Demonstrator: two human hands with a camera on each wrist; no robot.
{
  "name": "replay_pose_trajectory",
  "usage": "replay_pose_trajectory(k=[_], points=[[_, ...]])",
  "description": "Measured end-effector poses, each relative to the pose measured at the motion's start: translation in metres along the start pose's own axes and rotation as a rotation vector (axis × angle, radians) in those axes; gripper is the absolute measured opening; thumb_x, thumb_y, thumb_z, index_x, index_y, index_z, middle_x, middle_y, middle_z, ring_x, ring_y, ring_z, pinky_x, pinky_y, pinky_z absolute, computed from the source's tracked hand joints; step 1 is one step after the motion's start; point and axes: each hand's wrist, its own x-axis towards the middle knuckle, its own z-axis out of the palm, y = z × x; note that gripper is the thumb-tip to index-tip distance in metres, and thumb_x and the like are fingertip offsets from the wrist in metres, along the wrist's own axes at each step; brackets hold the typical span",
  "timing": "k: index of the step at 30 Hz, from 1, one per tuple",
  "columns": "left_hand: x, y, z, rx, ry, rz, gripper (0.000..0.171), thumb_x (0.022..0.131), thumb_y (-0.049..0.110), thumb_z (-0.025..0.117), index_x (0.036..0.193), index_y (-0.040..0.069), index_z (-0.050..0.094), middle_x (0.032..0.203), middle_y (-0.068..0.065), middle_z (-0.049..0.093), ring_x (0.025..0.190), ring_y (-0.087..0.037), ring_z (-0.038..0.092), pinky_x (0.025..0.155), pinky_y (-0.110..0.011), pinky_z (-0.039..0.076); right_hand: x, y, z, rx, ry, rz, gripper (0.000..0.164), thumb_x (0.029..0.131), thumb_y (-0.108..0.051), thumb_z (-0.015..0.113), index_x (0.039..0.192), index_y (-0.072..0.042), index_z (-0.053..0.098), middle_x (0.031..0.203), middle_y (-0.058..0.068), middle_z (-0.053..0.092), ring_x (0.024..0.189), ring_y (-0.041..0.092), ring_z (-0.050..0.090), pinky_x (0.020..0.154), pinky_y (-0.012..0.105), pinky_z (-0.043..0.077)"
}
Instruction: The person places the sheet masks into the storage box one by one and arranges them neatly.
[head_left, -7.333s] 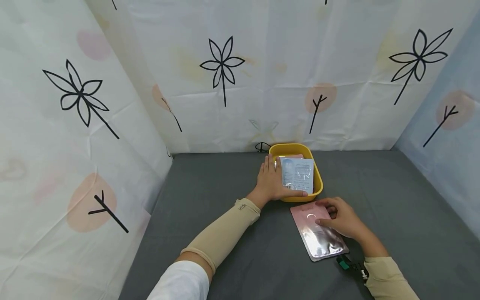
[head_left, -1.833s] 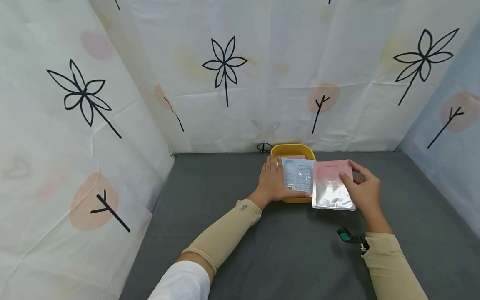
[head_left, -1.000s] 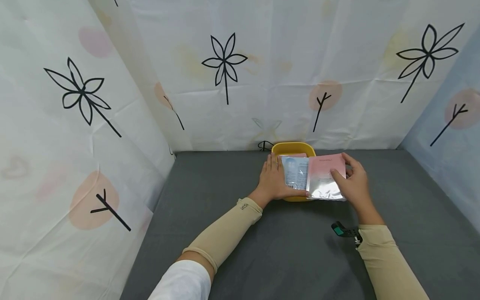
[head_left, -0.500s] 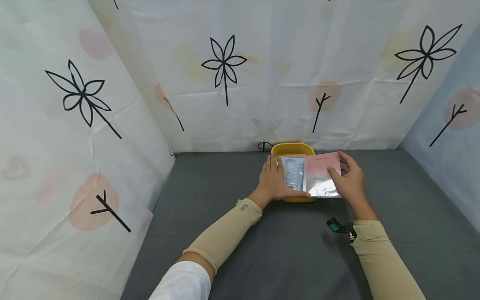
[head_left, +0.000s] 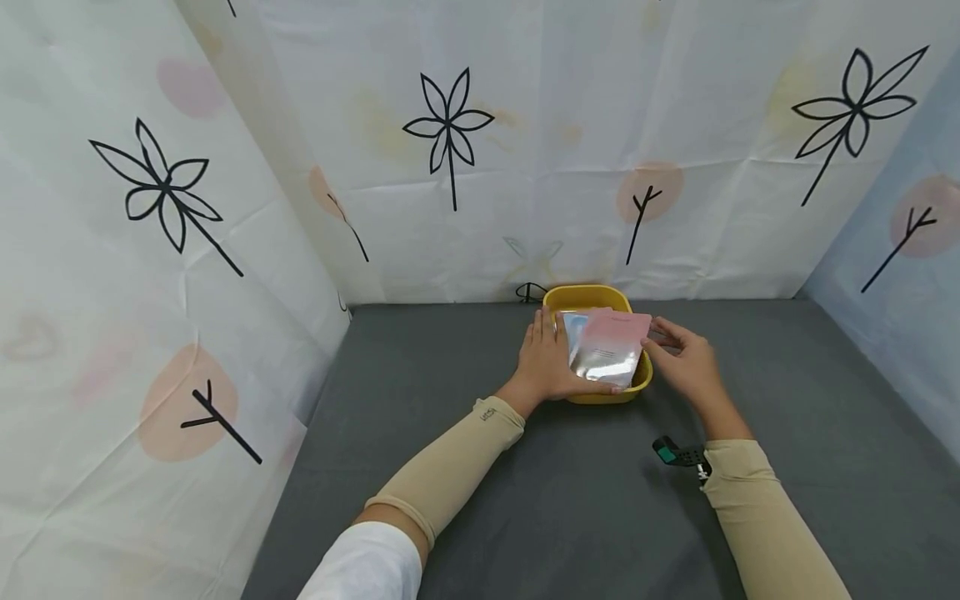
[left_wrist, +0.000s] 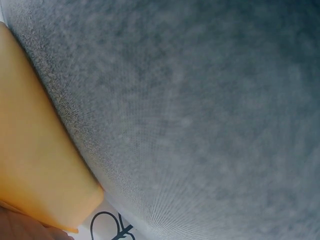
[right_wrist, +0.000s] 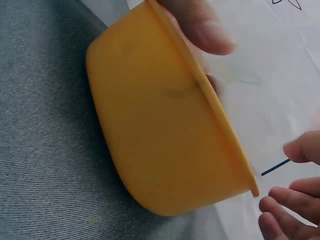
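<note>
A yellow plastic basin (head_left: 600,398) stands by the back wall and holds flat foil sachets. On top lies a pink-and-silver sachet (head_left: 618,332), slightly tilted, partly covering a light blue sachet (head_left: 573,323). My left hand (head_left: 544,358) rests against the basin's left side with straight fingers, its thumb stretched along the front rim. Just beyond the basin's right rim is my right hand (head_left: 688,365), fingertips close to the sachet's upper right corner. In the right wrist view, its thumb and fingers (right_wrist: 292,202) are apart with nothing between them, beside the basin (right_wrist: 155,110).
A dark grey cloth (head_left: 480,492) covers the table. White patterned fabric (head_left: 450,242) hangs directly behind the basin, with more fabric at both sides. A black strap-like device (head_left: 675,452) sticks out from the right wrist.
The right hand carried the pink sachet from the table up and left over the basin. Now the sachet lies in it, and the hand has let go. The left hand has stayed put.
</note>
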Motion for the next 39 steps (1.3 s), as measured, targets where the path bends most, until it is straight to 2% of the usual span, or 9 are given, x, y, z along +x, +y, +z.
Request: replay_pose_trajectory(k=[2, 4, 6, 9, 14, 20, 27, 35, 39], points=[[0.0, 0.0, 0.0, 0.008, 0.005, 0.003, 0.152, 0.066, 0.103, 0.058, 0.17, 0.001, 0.012, 0.178, -0.024, 0.004, 0.167, -0.036, 0.007, 0.134, -0.047, 0.019, 0.0, 0.001, 0.001, -0.027, -0.038, -0.002, 0.065, 0.108, -0.03, 0.063, 0.16, 0.003, 0.042, 0.155, 0.028, 0.055, 0.134, 0.049, 0.06, 0.084, 0.015, 0.055], [0.001, 0.0, 0.0, 0.01, 0.012, 0.007, 0.152, 0.066, 0.102, 0.059, 0.169, 0.0, 0.014, 0.178, -0.024, 0.005, 0.167, -0.036, 0.008, 0.134, -0.048, 0.021, 0.0, 0.001, 0.002, -0.033, -0.063, -0.002, 0.065, 0.108, -0.029, 0.063, 0.16, 0.004, 0.042, 0.156, 0.027, 0.054, 0.135, 0.048, 0.059, 0.094, 0.035, 0.061], [0.0, 0.0, 0.0, 0.008, 0.017, 0.007, 0.151, 0.066, 0.101, 0.061, 0.169, 0.0, 0.015, 0.178, -0.024, 0.006, 0.167, -0.036, 0.008, 0.133, -0.048, 0.022, 0.0, 0.001, 0.004, -0.026, -0.087, 0.001, 0.065, 0.109, -0.028, 0.063, 0.16, 0.005, 0.041, 0.157, 0.029, 0.052, 0.136, 0.05, 0.057, 0.102, 0.056, 0.057], [0.0, 0.0, 0.0, 0.013, 0.015, 0.008, 0.151, 0.067, 0.101, 0.06, 0.169, 0.0, 0.015, 0.178, -0.024, 0.006, 0.167, -0.036, 0.008, 0.134, -0.048, 0.021, 0.0, -0.001, 0.006, -0.031, -0.133, 0.014, 0.066, 0.109, -0.031, 0.062, 0.16, 0.006, 0.041, 0.155, 0.033, 0.051, 0.138, 0.054, 0.054, 0.105, 0.066, 0.051], [0.0, -0.001, 0.0, 0.018, 0.01, 0.008, 0.15, 0.068, 0.101, 0.059, 0.169, 0.0, 0.015, 0.178, -0.025, 0.006, 0.167, -0.038, 0.008, 0.134, -0.049, 0.018, 0.001, -0.003, 0.01, -0.085, -0.214, -0.008, 0.07, 0.108, -0.034, 0.062, 0.161, 0.005, 0.039, 0.154, 0.036, 0.048, 0.138, 0.056, 0.052, 0.102, 0.066, 0.054], [0.0, -0.001, 0.0, 0.019, 0.011, 0.015, 0.149, 0.069, 0.102, 0.057, 0.169, 0.0, 0.016, 0.178, -0.025, 0.006, 0.167, -0.038, 0.008, 0.134, -0.05, 0.02, 0.003, -0.002, 0.016, -0.093, -0.222, -0.04, 0.075, 0.105, -0.029, 0.066, 0.162, 0.007, 0.033, 0.158, 0.035, 0.041, 0.133, 0.054, 0.053, 0.096, 0.063, 0.057], [0.0, -0.001, 0.001, 0.014, 0.007, 0.012, 0.148, 0.069, 0.101, 0.058, 0.169, 0.0, 0.016, 0.178, -0.024, 0.007, 0.167, -0.037, 0.008, 0.134, -0.049, 0.018, 0.011, -0.001, 0.019, -0.079, -0.243, 0.006, 0.084, 0.108, -0.034, 0.063, 0.167, 0.006, 0.019, 0.165, 0.036, 0.029, 0.141, 0.056, 0.046, 0.102, 0.066, 0.054], [-0.001, 0.0, 0.0, 0.042, 0.009, 0.009, 0.148, 0.069, 0.101, 0.058, 0.169, 0.0, 0.017, 0.177, -0.025, 0.008, 0.167, -0.036, 0.006, 0.134, -0.049, 0.019, 0.023, -0.001, 0.022, -0.061, -0.263, 0.063, 0.093, 0.109, -0.04, 0.058, 0.167, 0.008, 0.002, 0.169, 0.035, 0.023, 0.15, 0.056, 0.036, 0.113, 0.068, 0.044], [-0.001, 0.0, 0.0, 0.043, 0.003, 0.004, 0.149, 0.069, 0.102, 0.057, 0.169, 0.0, 0.016, 0.178, -0.024, 0.007, 0.167, -0.036, 0.007, 0.134, -0.049, 0.02, 0.032, -0.001, 0.023, -0.057, -0.268, 0.06, 0.089, 0.11, -0.039, 0.057, 0.167, 0.007, 0.007, 0.168, 0.036, 0.024, 0.151, 0.057, 0.034, 0.114, 0.07, 0.042]])
